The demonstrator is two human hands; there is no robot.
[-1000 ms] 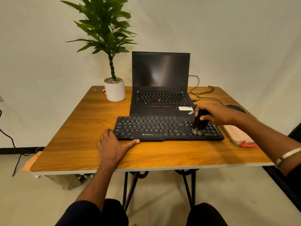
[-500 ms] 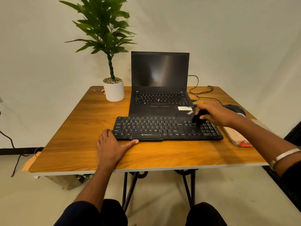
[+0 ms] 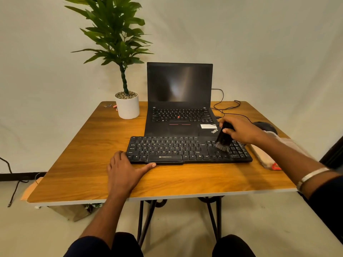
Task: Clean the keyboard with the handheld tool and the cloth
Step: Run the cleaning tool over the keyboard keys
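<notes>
Midway, I'd judge — right hand [image 3: 241, 129] grips the brush [image 3: 223, 139], bristles on the keyboard's [image 3: 185, 149] right-centre keys; left hand [image 3: 123, 168] lies flat, steadying its lower-left corner. Cloth [image 3: 265, 154] waits unused at right — wiping remains.

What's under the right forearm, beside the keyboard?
A pinkish cloth with a red tag lies on the table, right of the keyboard. The forearm covers part of it; a black mouse sits behind.

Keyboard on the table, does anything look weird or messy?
Nothing looks spilled or broken. The black keyboard overlaps the open laptop's palm rest, and small bits lie beside the plant pot.
</notes>
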